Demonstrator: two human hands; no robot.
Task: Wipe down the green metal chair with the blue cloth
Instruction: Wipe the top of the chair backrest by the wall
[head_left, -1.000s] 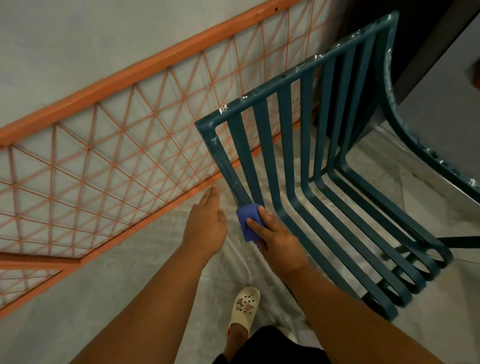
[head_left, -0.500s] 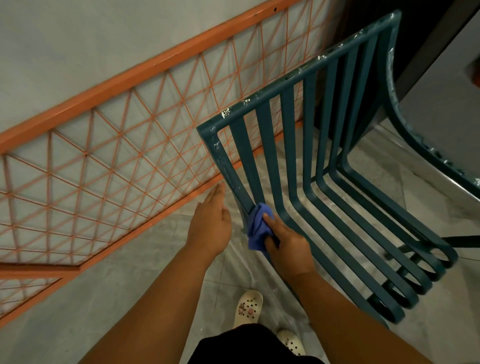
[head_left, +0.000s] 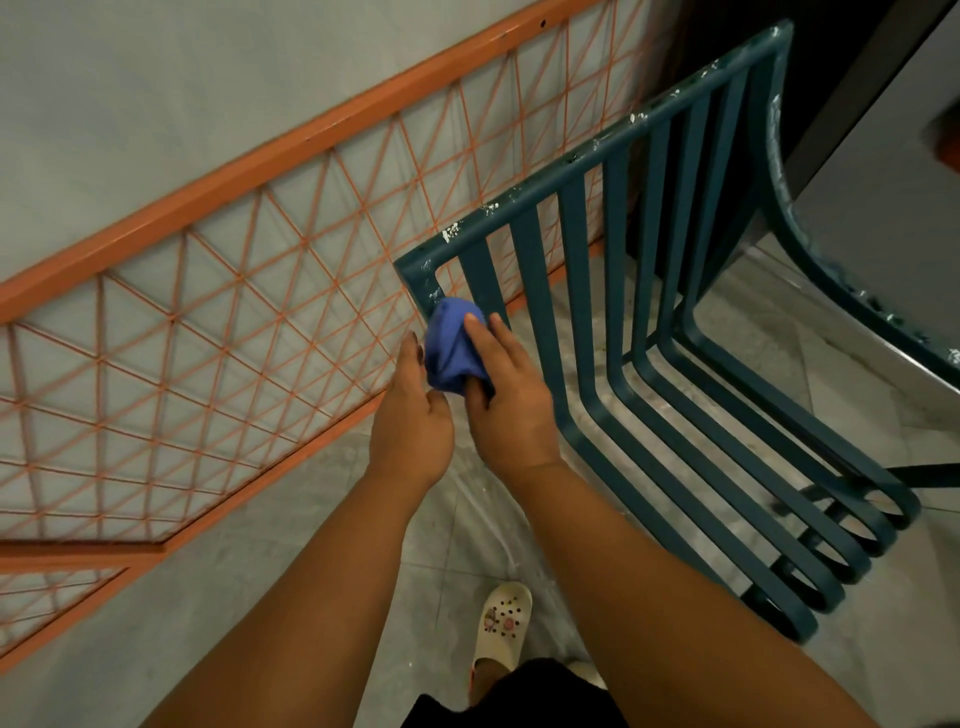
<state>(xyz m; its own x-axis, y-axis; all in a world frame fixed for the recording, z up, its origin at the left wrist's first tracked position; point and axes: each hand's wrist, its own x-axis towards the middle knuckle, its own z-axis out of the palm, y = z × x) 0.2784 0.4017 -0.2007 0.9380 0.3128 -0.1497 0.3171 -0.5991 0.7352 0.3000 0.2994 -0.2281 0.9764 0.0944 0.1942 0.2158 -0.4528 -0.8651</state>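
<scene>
Railing: I see an orange metal railing (head_left: 218, 332) with a diamond lattice running from the lower left to the top centre, standing against a pale grey wall (head_left: 156, 93).
Left hand: my left hand (head_left: 413, 415) is just beside the cloth, fingers straight and relaxed and pointing up the frame; it holds nothing, and I cannot tell whether its fingertips touch the chair's side rail.
Cloth: the blue cloth (head_left: 451, 345) is bunched against the left side rail of the chair back, close under its top left corner.
Right hand: my right hand (head_left: 506, 400) presses the cloth onto that rail, its fingers laid over the top of the cloth and the thumb tucked beneath, so the cloth is gripped.
Chair: the green metal chair (head_left: 623, 322) stands on the floor right of centre, its slatted back tilted toward the railing, the slats curving down into the seat; white chips of worn paint dot the top rail.
Floor: grey tiles (head_left: 322, 530), with one pale clog (head_left: 503, 626) on a foot at the bottom edge.
Right edge: a dark doorframe and a grey panel (head_left: 883, 171) behind the chair's arm.
</scene>
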